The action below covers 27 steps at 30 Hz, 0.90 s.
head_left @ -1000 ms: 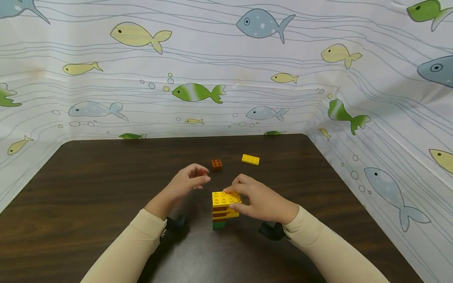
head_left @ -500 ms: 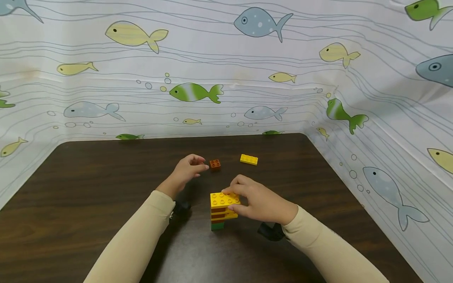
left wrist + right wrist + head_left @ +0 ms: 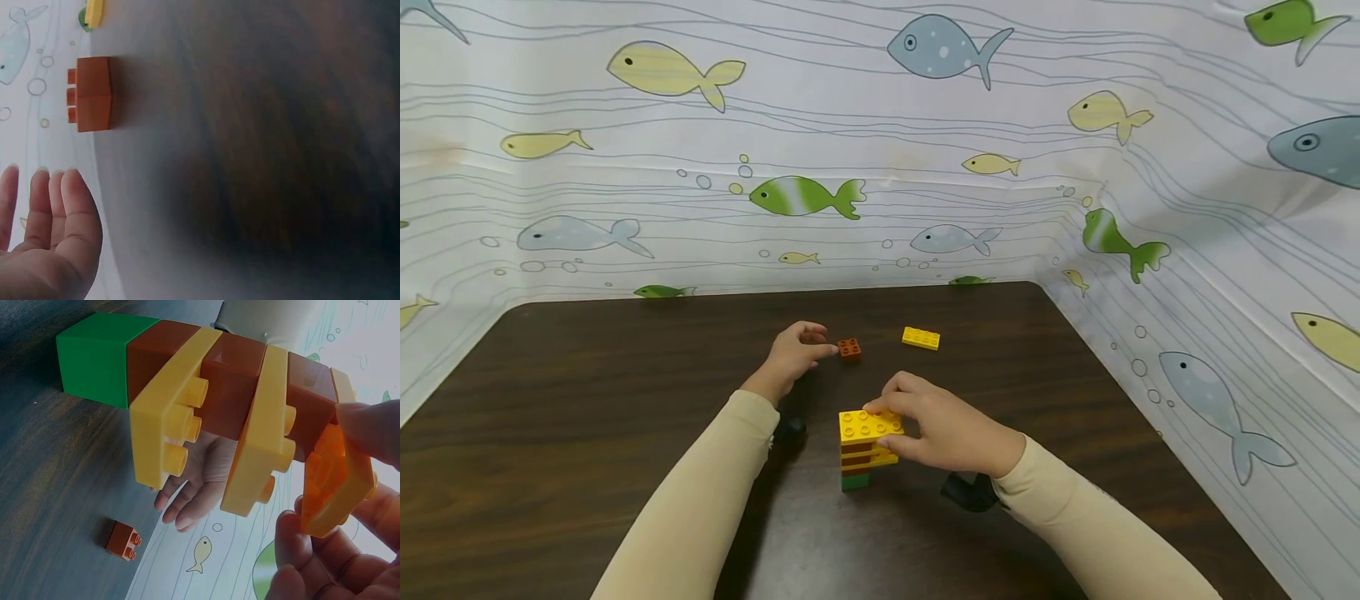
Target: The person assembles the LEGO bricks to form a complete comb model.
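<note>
A tower of toy building bricks stands on the table, with a green brick (image 3: 97, 365) at its base. Above that, brown bricks (image 3: 231, 384) alternate with yellow plates that jut out to one side. My right hand (image 3: 951, 429) pinches the jutting end of the top yellow plate (image 3: 856, 427) between thumb and fingers. Farther back, a loose brown brick (image 3: 849, 350) sits studs up. My left hand (image 3: 790, 358) is just to the left of it, fingers extended and a little bent. In the left wrist view a gap shows between the fingertips and that brick (image 3: 94, 94).
Behind and right of the brown brick lies a loose yellow plate (image 3: 921, 338). A white curtain (image 3: 820, 108) printed with fish rises behind the dark wooden table (image 3: 587, 400) and along its right side. Black wrist devices (image 3: 972, 492) hang under both wrists.
My left hand has moved forward, away from beside the tower, to the loose brown brick. The right hand keeps its pinch on the top plate. The head view has shifted slightly.
</note>
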Tool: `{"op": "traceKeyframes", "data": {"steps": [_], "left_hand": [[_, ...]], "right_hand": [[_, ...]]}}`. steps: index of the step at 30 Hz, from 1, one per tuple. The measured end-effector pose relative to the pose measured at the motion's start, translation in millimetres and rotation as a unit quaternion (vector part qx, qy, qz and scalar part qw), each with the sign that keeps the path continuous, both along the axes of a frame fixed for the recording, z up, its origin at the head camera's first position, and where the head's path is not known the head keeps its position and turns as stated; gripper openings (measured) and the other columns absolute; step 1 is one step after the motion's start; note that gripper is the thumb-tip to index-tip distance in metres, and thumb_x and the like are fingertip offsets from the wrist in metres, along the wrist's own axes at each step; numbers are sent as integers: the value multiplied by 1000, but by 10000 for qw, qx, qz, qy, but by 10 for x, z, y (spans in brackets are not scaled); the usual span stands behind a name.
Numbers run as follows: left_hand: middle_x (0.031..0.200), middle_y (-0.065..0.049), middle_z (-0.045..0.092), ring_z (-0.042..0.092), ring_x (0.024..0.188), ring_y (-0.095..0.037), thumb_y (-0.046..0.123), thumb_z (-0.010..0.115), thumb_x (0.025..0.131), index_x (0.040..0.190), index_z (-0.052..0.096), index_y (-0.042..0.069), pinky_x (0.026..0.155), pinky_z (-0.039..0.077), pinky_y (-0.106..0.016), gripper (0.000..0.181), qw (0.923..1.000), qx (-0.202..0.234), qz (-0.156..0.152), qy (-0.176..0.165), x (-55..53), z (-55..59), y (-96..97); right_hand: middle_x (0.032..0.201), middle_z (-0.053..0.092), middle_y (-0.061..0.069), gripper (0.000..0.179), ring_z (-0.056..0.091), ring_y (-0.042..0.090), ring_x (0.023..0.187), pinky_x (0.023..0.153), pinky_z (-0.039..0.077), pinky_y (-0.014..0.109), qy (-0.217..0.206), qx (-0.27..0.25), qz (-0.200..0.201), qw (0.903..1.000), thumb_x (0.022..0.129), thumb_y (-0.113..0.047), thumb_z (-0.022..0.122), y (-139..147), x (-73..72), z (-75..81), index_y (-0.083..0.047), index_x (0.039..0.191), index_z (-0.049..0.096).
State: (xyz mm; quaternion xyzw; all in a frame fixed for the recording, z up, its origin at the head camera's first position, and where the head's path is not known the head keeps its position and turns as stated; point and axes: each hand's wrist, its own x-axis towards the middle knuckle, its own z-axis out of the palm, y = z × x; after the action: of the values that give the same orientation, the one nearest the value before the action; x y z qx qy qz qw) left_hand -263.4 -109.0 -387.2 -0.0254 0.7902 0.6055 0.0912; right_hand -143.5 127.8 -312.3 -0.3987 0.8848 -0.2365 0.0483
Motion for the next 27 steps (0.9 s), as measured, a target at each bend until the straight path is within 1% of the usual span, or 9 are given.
{"op": "traceKeyframes", "data": {"steps": [7,13,17,19,24,27], "left_hand": [[136,-21,45,46,120,-36,10,67,89,136,44,0,101,42,-47,53,9999,-157,-10,50,-64,-28,30],[137,-22,46,45,122,-38,11,70,87,138,44,2,102,40,-49,57,9983,-574,-71,67,-99,-50,93],[139,-22,45,44,125,-39,13,71,87,139,45,4,103,38,-51,60,9959,-871,-218,125,-117,-60,132],[140,-22,44,43,126,-40,14,72,86,141,44,5,103,37,-52,62,9941,-1020,-347,148,-131,-69,145],[140,-22,44,44,125,-39,13,72,87,141,45,6,103,38,-51,62,9873,-1414,-707,183,-157,-78,170],[140,-21,45,46,124,-38,12,72,86,140,46,6,103,38,-50,60,9842,-1579,-791,161,-158,-74,182]], "right_hand": [[106,52,-3,38,48,10,86,74,45,21,37,7,-18,10000,87,-17,71,6,2,8,-9,124,65],[105,52,-3,38,48,9,88,76,45,22,64,-10,0,10000,87,-16,72,6,4,11,-9,123,65],[105,52,-3,38,48,9,87,76,45,22,70,-10,9,10000,87,-17,72,6,7,11,-9,123,65],[106,52,-3,37,48,9,87,76,45,21,80,-10,22,10000,87,-17,72,7,9,8,-9,123,65],[106,52,-3,37,48,8,87,75,45,21,101,-36,77,9999,87,-17,72,8,9,-4,-9,122,65],[106,52,-3,37,48,8,87,76,45,21,102,-43,93,9999,88,-17,72,7,4,-10,-9,122,65]]}}
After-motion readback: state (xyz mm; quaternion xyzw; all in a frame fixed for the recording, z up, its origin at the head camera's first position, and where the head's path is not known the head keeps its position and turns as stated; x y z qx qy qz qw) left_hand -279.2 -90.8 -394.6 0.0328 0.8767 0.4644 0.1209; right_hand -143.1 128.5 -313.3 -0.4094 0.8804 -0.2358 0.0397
